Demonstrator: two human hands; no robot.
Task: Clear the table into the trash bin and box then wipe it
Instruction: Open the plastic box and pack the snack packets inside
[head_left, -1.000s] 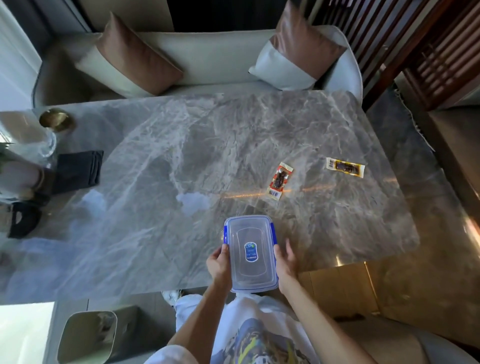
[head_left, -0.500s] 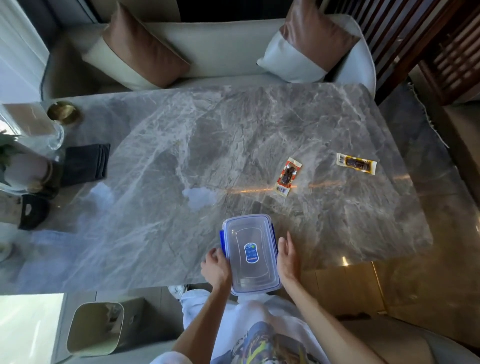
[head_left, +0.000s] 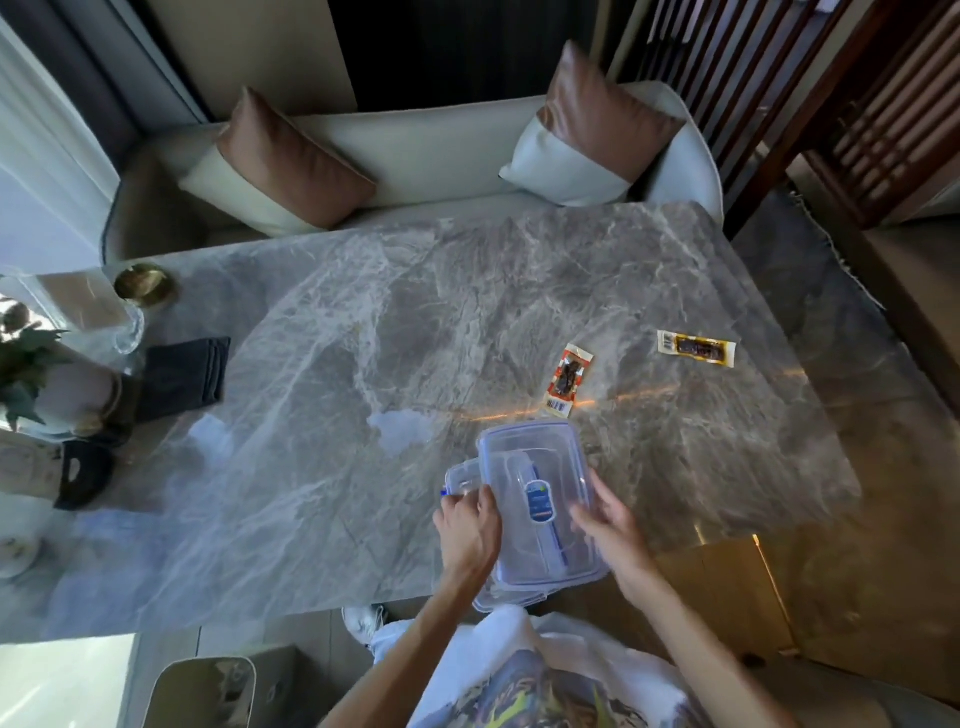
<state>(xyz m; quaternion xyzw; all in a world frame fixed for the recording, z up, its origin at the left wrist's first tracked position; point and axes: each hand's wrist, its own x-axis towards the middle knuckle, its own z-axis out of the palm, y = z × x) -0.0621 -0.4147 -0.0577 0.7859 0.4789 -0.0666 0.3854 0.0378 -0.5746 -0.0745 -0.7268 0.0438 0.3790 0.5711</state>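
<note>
A clear plastic food box (head_left: 464, 477) with blue clips sits at the near edge of the grey marble table (head_left: 363, 338). Its clear lid (head_left: 535, 467), marked with a blue sticker, is lifted and shifted to the right over the box. My left hand (head_left: 467, 535) grips the box's left side. My right hand (head_left: 608, 525) holds the lid's right edge. Two snack packets lie further out on the table: a red one (head_left: 567, 380) and a yellow one (head_left: 696, 349). A dark folded cloth (head_left: 182, 379) rests at the left.
A beige trash bin (head_left: 202, 691) stands on the floor at the lower left, and a cardboard box (head_left: 727, 587) at the right below the table edge. A brass dish (head_left: 143, 283), a glass, a potted plant (head_left: 31, 379) and a black object (head_left: 83, 473) crowd the table's left end. A sofa with cushions lies beyond.
The lid was closed flat on the box between both hands. Now it is raised off and shifted right, exposing the box's left side. The camera has moved in closer.
</note>
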